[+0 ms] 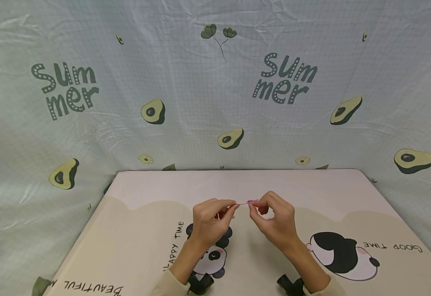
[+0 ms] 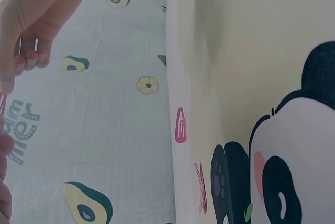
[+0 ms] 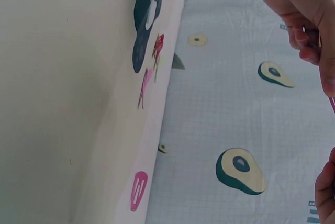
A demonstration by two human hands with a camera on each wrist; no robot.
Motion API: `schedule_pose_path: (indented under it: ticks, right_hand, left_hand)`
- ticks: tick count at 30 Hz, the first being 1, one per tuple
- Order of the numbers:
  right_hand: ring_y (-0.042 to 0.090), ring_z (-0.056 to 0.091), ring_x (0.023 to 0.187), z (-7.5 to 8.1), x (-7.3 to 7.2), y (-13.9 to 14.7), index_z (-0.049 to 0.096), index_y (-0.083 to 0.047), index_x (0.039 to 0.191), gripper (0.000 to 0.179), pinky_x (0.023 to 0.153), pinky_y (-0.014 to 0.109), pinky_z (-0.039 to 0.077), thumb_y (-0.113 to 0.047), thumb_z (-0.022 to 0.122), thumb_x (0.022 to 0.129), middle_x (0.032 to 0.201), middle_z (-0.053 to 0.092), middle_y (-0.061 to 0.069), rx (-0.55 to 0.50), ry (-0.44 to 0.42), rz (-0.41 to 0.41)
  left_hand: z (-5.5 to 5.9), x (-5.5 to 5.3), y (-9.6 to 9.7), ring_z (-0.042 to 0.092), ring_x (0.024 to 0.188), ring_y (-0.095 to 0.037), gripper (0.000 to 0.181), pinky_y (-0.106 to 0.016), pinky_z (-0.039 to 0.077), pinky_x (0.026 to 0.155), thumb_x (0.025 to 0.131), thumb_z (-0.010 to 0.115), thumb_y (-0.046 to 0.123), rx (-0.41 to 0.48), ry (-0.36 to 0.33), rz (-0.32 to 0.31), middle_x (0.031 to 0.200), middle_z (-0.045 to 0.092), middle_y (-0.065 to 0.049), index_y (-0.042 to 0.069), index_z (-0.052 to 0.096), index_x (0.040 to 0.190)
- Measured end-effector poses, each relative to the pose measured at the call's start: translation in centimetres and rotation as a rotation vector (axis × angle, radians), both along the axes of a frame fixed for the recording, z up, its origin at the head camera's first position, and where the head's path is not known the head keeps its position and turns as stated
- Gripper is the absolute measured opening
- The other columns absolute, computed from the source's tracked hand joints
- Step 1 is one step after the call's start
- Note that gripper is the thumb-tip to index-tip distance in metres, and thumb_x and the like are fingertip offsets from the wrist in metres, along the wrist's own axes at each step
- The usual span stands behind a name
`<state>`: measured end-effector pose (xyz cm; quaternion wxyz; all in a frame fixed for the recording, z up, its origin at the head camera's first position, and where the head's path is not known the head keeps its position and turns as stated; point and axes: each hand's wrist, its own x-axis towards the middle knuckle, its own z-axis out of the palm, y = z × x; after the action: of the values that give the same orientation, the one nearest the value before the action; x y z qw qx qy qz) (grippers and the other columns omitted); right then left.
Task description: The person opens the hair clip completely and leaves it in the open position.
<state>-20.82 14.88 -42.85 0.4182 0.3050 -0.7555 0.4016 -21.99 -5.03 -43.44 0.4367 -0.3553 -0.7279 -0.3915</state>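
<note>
Above the table, my left hand [image 1: 213, 218] and right hand [image 1: 276, 216] face each other at nearly the same height. Thumb and fingertips of each pinch a slim pink hair clip [image 1: 251, 202], which spans the short gap between them. Only thin pink bars show past the fingertips in the wrist views; the rest is covered. A pink snap hair clip [image 2: 180, 125] lies flat on the tabletop below the hands, mostly hidden behind my left hand in the head view.
The light table [image 1: 145, 234] bears printed panda and dog drawings. Thin pink strips [image 3: 144, 88] and red ones [image 3: 158, 49] lie close together on it. Behind its far edge hangs a pale cloth [image 1: 189, 82] with avocado prints.
</note>
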Motion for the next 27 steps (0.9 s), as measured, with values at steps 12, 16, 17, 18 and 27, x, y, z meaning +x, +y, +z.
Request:
schedule_pose_path:
  ticks: [12,16,17,18,27]
  right_hand:
    - [0.011,0.052,0.06,0.0,-0.06,0.06,0.066,-0.008,0.079,0.025,0.06,0.014,0.048,0.01,0.082,0.071,0.07,0.061,0.003,-0.001,0.005,0.01]
    - [0.011,0.052,0.06,-0.01,-0.03,0.06,0.066,-0.008,0.079,0.025,0.06,0.014,0.048,0.01,0.082,0.071,0.07,0.062,0.004,-0.001,0.0,0.009]
    - [0.011,0.052,0.06,0.0,-0.03,0.06,0.066,-0.008,0.079,0.025,0.06,0.014,0.048,0.01,0.082,0.071,0.07,0.062,0.004,-0.001,0.0,0.01]
    - [0.011,0.052,0.06,0.01,-0.03,0.05,0.066,-0.008,0.079,0.025,0.06,0.014,0.048,0.01,0.082,0.071,0.07,0.062,0.004,-0.001,0.0,0.011]
    - [0.01,0.053,0.061,0.04,-0.01,0.05,0.066,-0.007,0.079,0.025,0.059,0.014,0.048,0.01,0.081,0.071,0.069,0.061,0.005,-0.001,0.0,0.013]
  left_hand:
    - [-0.02,-0.02,0.02,0.052,0.049,-0.006,0.01,-0.017,0.045,0.046,0.079,0.084,0.001,0.004,0.0,-0.007,0.063,0.069,0.001,0.007,0.08,0.087]
    - [-0.03,-0.03,0.01,0.052,0.049,-0.006,0.01,-0.017,0.045,0.046,0.079,0.084,0.001,0.005,0.002,-0.01,0.063,0.069,0.001,0.006,0.08,0.087]
    - [-0.02,-0.04,0.01,0.052,0.049,-0.006,0.01,-0.017,0.045,0.046,0.079,0.085,0.001,0.006,0.001,-0.01,0.063,0.069,0.0,0.006,0.08,0.087]
    - [-0.02,-0.05,0.01,0.052,0.049,-0.006,0.01,-0.016,0.045,0.046,0.079,0.085,0.001,0.006,0.001,-0.01,0.063,0.07,0.0,0.006,0.08,0.087]
    - [-0.06,0.0,0.03,0.052,0.049,-0.006,0.011,-0.015,0.044,0.047,0.079,0.085,0.002,0.01,-0.005,-0.009,0.062,0.069,0.001,0.007,0.08,0.087]
